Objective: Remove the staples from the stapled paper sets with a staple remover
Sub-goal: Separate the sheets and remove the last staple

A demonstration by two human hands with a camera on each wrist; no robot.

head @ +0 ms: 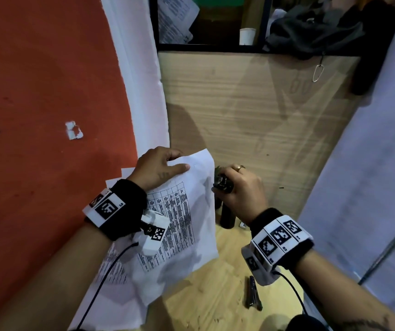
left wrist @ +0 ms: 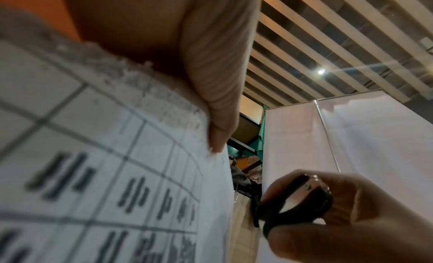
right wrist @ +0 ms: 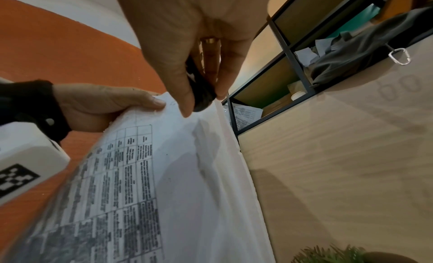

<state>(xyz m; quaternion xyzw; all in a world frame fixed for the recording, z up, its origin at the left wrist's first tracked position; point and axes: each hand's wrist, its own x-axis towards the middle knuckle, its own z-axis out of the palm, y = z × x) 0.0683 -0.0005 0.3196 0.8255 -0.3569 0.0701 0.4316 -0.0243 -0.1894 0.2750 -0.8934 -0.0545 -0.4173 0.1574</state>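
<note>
While the left hand [head: 158,167] pinches its top corner, the printed-table paper set [head: 184,218] droops over the surface [head: 239,111] edge; right hand [head: 242,187] fingers grip the black remover [head: 222,182] beside that corner.

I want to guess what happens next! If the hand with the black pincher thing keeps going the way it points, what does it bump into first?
Probably the paper set. The right hand aims the staple remover at its top edge, near the left hand; depth is unclear.
</note>
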